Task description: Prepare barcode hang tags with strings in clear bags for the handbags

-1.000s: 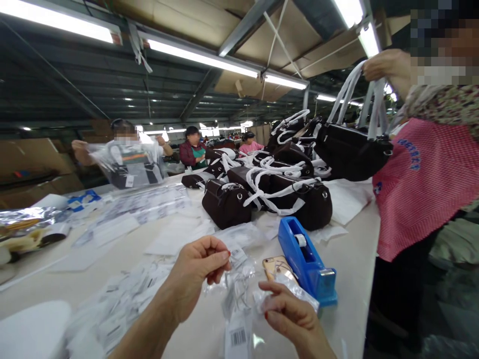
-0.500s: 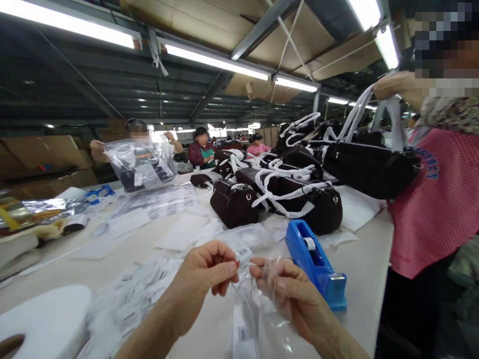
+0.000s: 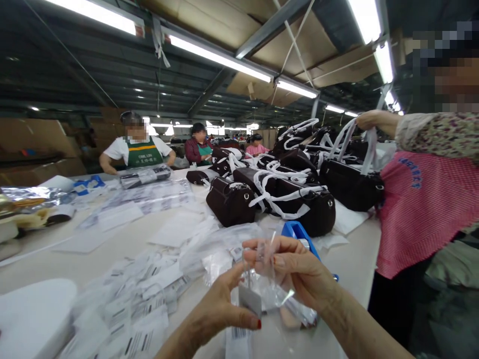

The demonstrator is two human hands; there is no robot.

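Since the earlier frame the left hand (image 3: 220, 305) has opened its pinch: thumb and forefinger now stand well apart, a small grey tag (image 3: 250, 301) between them — whether they grip it, I cannot tell. At its two o'clock, the right hand (image 3: 299, 274) is closed, thumb against fingers, on clear plastic film (image 3: 277, 281) that hangs down toward the grey tag.

Barcode labels (image 3: 136, 311) lie heaped on the tabletop (image 3: 325, 329) at nine o'clock of the left hand, with a white roll (image 3: 33, 316) beyond them. A blue tape dispenser (image 3: 293, 230) shows partly behind the right hand, at its twelve o'clock. Farther off at twelve o'clock sit dark bags (image 3: 232, 202) with white-wrapped handles.

At two o'clock a co-worker's hand (image 3: 376, 121) holds another dark bag (image 3: 350, 187) by its handles, lower than before. At eleven, a person in a green apron (image 3: 144, 153) has brought a plastic-wrapped package (image 3: 147, 175) down to the tabletop.
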